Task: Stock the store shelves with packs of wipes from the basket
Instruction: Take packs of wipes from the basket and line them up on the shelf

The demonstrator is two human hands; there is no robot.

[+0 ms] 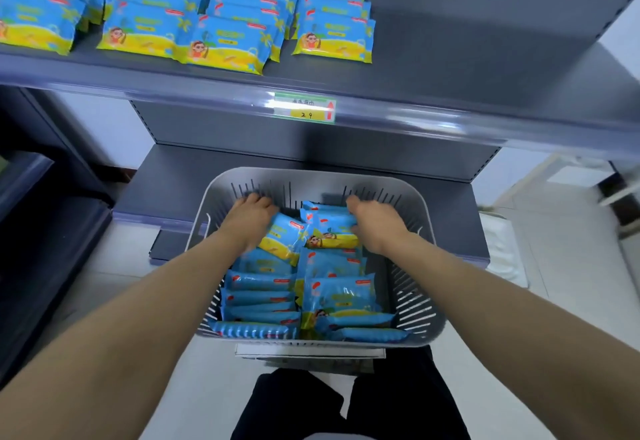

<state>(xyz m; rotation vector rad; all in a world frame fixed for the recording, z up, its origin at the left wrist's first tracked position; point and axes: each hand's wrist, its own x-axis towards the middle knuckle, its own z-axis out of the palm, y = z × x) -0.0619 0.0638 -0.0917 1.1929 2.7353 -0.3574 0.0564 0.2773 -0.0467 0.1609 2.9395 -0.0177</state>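
Head view, read from the left: the stacked packs [145, 30] already fill the left and middle of the shelf [450, 58], and bare shelf is left to their right. Below, the basket [311, 176] is seen, well filled with wipes.

The left hand [251, 217] is reached to the basket's far end, its fingers curled down over the left end of a tilted pack [282, 237]. The fingertips are hidden under the hand, so a full hold is only probable, judged from the pack's tilt. Just beside it, a second pack [334, 231] is grasped at its right end by the right hand [379, 223], with the fingers curled over the edge.

The step in hand is judged to be the lifting out of one pack per hand. The soft wrappers should be gripped across the full end, not pinched at the seam, so that nothing slips. Both packs should be raised straight up, clear of the basket wall and of the neighbouring packs. They are best laid flat, picture side up, on the bare stretch at the right, squared to the existing front row.
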